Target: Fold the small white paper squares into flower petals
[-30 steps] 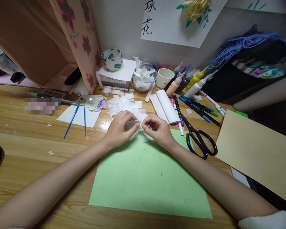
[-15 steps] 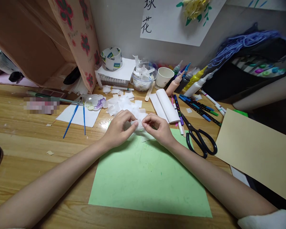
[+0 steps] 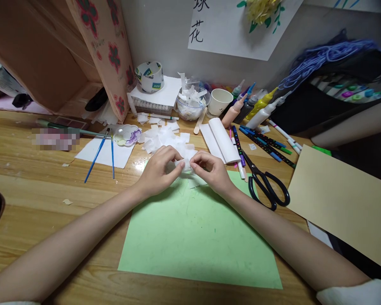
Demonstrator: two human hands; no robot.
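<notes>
Between my two hands is a small piece of thin white paper [image 3: 184,165], pinched from both sides. My left hand [image 3: 161,170] has thumb and fingers closed on its left part. On the right edge, my right hand [image 3: 212,170] pinches it between thumb and fingertips. Both hands hover over the far edge of a green sheet [image 3: 197,241]. Another white scrap [image 3: 197,182] lies on that sheet just below the fingers. Right behind the hands spreads a heap of white paper squares [image 3: 163,137]. The fingers partly hide the held piece.
Black-handled scissors [image 3: 268,188] lie right of the green sheet, beside folded white paper [image 3: 224,142] and markers [image 3: 266,144]. Glue bottles [image 3: 235,112], a paper cup [image 3: 220,102] and a bowl of scraps [image 3: 192,103] stand behind. Left are thin blue brushes [image 3: 95,161]; right, a tan board [image 3: 343,203].
The view has shifted very slightly. Both hands stay in almost the same place, still pinching the white paper piece.
</notes>
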